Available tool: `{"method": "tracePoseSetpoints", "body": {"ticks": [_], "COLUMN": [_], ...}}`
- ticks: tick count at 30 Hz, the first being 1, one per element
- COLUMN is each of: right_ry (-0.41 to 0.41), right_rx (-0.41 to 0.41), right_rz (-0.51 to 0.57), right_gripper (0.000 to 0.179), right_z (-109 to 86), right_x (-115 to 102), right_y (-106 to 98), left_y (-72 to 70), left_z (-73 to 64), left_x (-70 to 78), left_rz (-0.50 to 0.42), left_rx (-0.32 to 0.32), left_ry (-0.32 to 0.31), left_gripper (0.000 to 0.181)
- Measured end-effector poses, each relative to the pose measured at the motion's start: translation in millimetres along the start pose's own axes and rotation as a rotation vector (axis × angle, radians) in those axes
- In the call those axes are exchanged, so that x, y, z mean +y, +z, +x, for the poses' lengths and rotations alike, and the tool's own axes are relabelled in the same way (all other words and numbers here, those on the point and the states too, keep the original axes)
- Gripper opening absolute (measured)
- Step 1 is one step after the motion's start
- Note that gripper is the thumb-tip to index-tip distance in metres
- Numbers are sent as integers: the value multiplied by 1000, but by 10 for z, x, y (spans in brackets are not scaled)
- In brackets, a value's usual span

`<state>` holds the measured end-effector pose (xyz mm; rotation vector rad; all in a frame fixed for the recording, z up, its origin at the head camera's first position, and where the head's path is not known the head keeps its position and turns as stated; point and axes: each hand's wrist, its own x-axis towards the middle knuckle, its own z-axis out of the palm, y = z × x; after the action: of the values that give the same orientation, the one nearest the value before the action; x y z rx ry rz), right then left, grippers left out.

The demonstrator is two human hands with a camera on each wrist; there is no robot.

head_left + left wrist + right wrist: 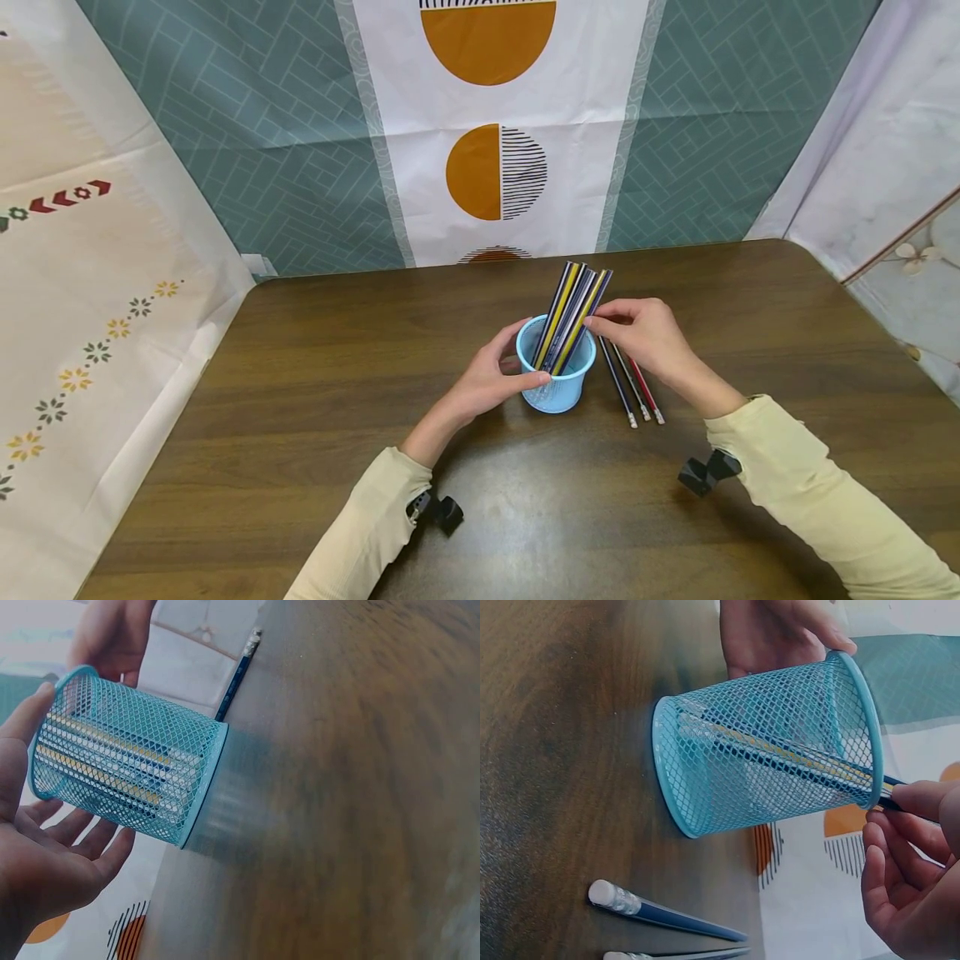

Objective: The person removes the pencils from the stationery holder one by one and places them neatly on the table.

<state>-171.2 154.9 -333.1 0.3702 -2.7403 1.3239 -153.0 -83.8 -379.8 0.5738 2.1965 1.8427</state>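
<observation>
A light-blue mesh pencil cup stands upright on the wooden table. Several striped pencils, dark blue, yellow and white, lean to the right inside it, and their lower ends show through the mesh. My left hand holds the cup from the left, its thumb on the near rim and the fingers around the far side. With thumb and forefinger, my right hand pinches pencils at the right rim. Just right of the cup, under that hand, lie three loose pencils: a dark blue one, a silvery one and a red one.
The brown table reaches back to a teal and white patterned cloth. Light printed cloths hang at the left and right sides. Each wrist carries a small black camera mount.
</observation>
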Motion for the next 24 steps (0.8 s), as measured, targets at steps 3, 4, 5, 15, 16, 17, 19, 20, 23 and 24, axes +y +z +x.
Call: {"method": "tracePoseSetpoints", "body": {"ticks": [3, 4, 5, 15, 16, 17, 19, 20, 23, 24], "right_ry": [-9, -10, -10, -31, -40, -49, -64, -70, -79, -84], "right_rx": [5, 4, 4, 26, 30, 33, 37, 39, 42, 43], "right_rz": [12, 17, 22, 60, 69, 81, 106, 117, 156, 162], "right_gripper": [24, 23, 23, 20, 19, 19, 18, 19, 19, 20], "right_z": [0, -1, -3, -13, -12, -12, -11, -10, -11, -12], "right_x": [-22, -28, -35, -56, -57, -60, -67, -71, -87, -91], "right_y": [-20, -27, -35, -75, -77, -79, -84, -86, -89, -90], "left_y": [0, 0, -1, 6, 6, 6, 5, 5, 4, 3], "left_z": [0, -1, -2, -3, -3, -3, -3, -2, 0, 1], "left_x": [2, 2, 2, 4, 5, 5, 5, 4, 4, 4], "left_rz": [-1, -1, -1, 9, 9, 8, 6, 5, 3, 4], "left_rx": [-1, -1, -1, 7, 7, 8, 5, 5, 4, 4], "left_ry": [-2, -3, -3, -8, -8, -9, -8, -9, -10, -9], "left_gripper": [74, 74, 73, 75, 75, 75, 74, 75, 74, 74]}}
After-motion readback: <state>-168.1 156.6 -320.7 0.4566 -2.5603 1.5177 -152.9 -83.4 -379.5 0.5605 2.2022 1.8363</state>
